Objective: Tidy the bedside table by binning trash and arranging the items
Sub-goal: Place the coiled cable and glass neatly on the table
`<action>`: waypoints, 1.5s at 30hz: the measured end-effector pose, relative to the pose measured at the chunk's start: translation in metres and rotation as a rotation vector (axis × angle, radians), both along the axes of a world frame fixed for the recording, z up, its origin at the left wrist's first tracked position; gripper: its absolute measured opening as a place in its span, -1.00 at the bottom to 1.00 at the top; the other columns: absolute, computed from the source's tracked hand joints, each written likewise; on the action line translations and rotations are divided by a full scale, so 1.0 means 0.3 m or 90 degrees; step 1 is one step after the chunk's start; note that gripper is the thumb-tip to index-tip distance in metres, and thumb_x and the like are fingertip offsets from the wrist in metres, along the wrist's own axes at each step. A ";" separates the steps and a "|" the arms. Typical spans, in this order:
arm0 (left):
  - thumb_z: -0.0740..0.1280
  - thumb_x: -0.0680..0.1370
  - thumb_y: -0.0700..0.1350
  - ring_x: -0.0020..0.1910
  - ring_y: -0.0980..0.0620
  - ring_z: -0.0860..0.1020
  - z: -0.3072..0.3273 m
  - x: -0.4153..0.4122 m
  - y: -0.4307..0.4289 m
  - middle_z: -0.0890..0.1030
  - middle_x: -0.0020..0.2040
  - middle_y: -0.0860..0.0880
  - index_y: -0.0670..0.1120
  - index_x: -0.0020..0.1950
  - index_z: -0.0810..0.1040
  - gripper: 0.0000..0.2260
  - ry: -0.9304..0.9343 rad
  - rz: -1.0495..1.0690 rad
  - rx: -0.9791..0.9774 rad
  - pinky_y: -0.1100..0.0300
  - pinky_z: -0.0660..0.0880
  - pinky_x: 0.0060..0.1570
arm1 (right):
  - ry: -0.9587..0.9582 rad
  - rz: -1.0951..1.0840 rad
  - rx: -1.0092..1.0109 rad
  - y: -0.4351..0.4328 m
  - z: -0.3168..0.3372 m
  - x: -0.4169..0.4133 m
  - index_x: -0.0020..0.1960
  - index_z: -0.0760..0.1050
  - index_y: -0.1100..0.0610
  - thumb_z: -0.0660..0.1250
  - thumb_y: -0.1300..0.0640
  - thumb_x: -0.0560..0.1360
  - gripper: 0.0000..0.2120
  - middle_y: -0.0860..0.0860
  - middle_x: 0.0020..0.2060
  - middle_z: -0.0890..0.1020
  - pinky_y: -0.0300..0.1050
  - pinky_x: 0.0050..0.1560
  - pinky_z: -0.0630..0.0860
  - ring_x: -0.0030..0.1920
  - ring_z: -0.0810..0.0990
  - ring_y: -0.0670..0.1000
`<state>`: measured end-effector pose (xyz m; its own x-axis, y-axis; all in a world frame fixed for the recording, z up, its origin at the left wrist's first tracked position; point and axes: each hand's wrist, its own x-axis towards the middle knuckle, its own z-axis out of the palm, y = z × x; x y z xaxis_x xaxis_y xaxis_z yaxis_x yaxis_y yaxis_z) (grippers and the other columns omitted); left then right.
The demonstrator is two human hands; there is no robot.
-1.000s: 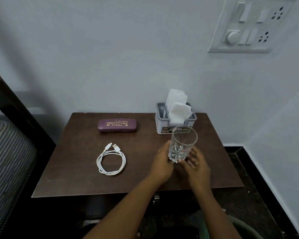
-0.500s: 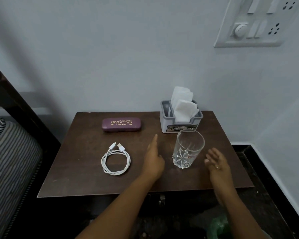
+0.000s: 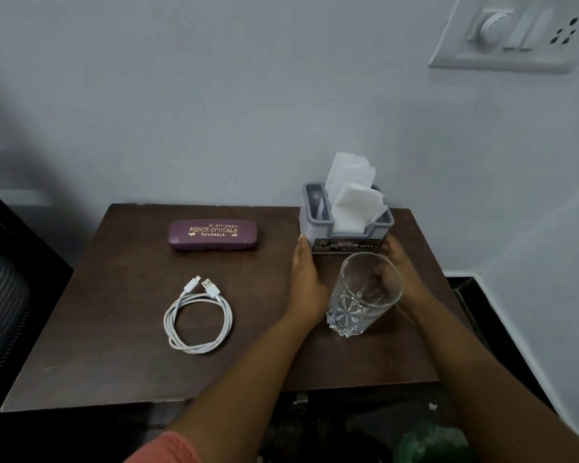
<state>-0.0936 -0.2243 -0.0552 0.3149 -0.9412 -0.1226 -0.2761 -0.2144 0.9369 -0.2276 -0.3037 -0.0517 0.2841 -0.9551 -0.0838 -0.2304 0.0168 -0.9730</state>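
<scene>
While the grey tissue holder (image 3: 315,233) stands on the bedside table (image 3: 114,329), the left hand (image 3: 306,279) presses straight fingers to its left side. The right hand (image 3: 410,279) reaches its right side, grip unclear behind the glass (image 3: 361,295) in front. Arranging seems in hand; next, both hands must steady the holder without tipping that glass. Left of the holder lie a spectacle case (image 3: 213,234) and coiled cable (image 3: 198,322).
</scene>
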 end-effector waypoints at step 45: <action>0.44 0.40 -0.28 0.19 0.02 0.52 0.154 0.155 0.250 0.53 0.28 -0.06 -0.09 0.39 0.38 -0.42 -0.144 -0.148 0.056 0.30 0.42 0.13 | 0.045 -0.110 0.049 0.492 -0.034 -0.068 0.31 0.30 0.16 0.48 0.32 0.33 -0.38 0.06 0.20 0.44 -0.15 0.16 0.40 0.19 0.45 0.02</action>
<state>-0.0471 -0.1495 -0.0091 0.1212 -0.9800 -0.1580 -0.5260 -0.1984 0.8270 -0.2481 -0.1562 -0.0620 0.1079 -0.9790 -0.1729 -0.2850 0.1362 -0.9488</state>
